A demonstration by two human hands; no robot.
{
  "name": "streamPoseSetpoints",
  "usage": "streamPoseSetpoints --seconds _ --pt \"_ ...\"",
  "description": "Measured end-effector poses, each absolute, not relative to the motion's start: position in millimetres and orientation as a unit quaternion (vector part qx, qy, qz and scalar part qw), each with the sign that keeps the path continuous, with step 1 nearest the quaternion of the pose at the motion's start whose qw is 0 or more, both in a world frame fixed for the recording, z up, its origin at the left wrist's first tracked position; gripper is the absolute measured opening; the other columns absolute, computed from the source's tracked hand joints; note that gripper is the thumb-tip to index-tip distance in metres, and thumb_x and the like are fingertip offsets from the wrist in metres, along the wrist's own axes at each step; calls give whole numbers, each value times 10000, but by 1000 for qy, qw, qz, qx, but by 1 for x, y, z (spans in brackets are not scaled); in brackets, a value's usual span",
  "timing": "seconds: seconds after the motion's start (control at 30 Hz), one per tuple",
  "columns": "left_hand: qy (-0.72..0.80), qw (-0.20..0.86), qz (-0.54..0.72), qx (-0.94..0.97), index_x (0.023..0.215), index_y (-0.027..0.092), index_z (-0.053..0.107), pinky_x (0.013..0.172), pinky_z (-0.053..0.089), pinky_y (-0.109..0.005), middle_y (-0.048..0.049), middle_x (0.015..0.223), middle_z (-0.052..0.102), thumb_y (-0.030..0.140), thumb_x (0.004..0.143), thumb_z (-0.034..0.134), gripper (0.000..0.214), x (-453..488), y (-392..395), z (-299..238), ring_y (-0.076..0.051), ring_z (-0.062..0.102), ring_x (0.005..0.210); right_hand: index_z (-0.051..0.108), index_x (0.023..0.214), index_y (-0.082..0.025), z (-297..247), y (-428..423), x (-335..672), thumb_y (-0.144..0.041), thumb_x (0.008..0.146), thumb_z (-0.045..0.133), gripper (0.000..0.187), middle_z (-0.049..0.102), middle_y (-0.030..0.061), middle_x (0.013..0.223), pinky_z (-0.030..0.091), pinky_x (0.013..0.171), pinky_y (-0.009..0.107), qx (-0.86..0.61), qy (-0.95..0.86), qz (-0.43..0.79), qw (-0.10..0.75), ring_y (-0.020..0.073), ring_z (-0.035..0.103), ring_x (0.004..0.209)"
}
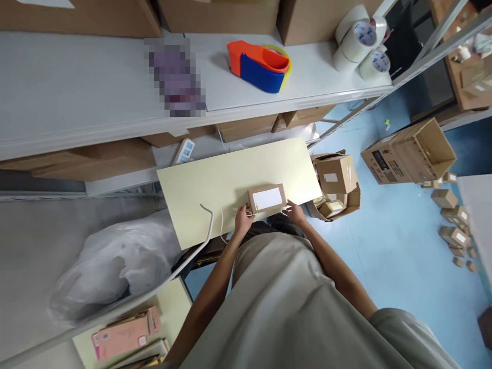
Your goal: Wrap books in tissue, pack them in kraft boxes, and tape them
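A small brown cardboard box (251,197) with a large white label (268,199) on top rests near the front edge of a pale yellow board (203,179). My left hand (243,221) is closed at the box's near left corner, fingertips against its side. On the opposite side, my right hand (295,213) has its thumb and fingers curled at the near right corner. The undersides of the fingers are hidden in both hands. A white cable (211,225) hangs over the board, left of my left hand.
Behind the board, a grey shelf (115,77) carries an orange-and-blue tape dispenser (259,66) and tape rolls (357,41). An open carton of boxes (351,197) stands on the floor at right, a larger carton (395,156) beyond. Clear plastic wrap (115,261) lies left.
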State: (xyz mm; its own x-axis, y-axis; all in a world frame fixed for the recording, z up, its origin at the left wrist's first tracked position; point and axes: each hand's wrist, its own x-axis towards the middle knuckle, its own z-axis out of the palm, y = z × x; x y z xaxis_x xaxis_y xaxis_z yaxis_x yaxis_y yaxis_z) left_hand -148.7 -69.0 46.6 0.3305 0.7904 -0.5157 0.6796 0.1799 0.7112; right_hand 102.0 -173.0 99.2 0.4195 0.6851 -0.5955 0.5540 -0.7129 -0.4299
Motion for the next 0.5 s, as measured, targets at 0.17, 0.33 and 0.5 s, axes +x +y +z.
streamPoseSetpoints --seconds 0.17,0.33,0.5 --pt "607 502 96 608 1194 174 775 941 633 -345 -115 1165 822 110 871 789 329 -144 -86 51 -225 807 936 795 1352 -273 99 -191 111 -165 931 734 439 867 27 1210 652 991 379 -814 -349 439 149 295 846 1097" --pt "637 483 105 591 1139 209 825 921 615 -345 -63 962 852 287 922 799 232 -125 -87 70 -254 822 911 864 1152 -241 104 -195 138 -235 945 744 239 873 75 1172 656 1006 388 -813 -349 423 196 309 841 1108" --pt "656 473 154 568 1212 197 822 885 603 -316 -64 921 851 432 1016 698 330 -73 -84 98 -249 828 903 874 1038 -217 108 -195 189 -356 975 729 210 849 115 1252 665 979 409 -795 -354 405 279 331 838 1098"
